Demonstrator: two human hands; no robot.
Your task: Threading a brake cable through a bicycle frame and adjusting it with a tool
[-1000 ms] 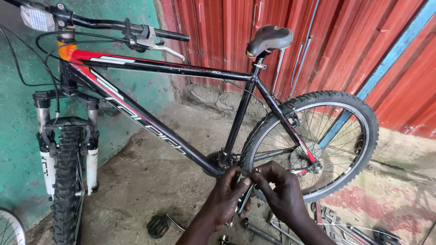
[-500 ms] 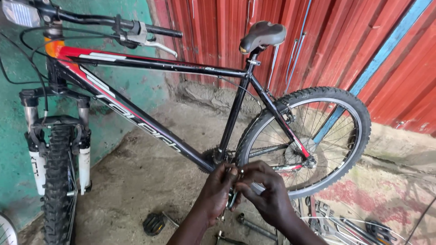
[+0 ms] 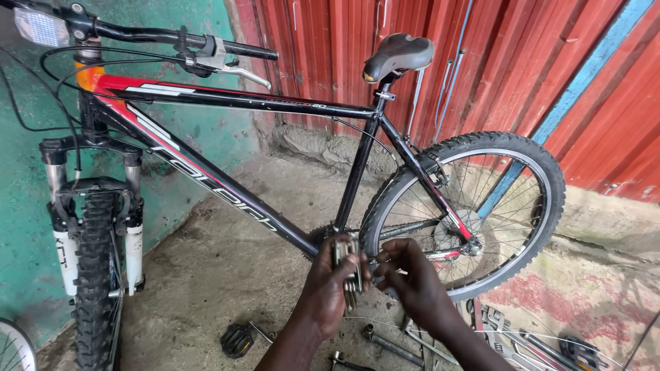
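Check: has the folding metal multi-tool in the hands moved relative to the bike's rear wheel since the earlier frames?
Cannot tell. The folding metal multi-tool sits by the black rear tyre as before; the camera shifted.

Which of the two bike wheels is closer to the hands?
The rear wheel, just behind the left hand and right hand holding the folding multi-tool; the front wheel stands far left.

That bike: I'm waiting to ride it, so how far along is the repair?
Done: both wheels and the saddle sit on the bike. In hand: left hand holds a folding multi-tool, right hand at it. Left: a loose pedal lies on the ground.
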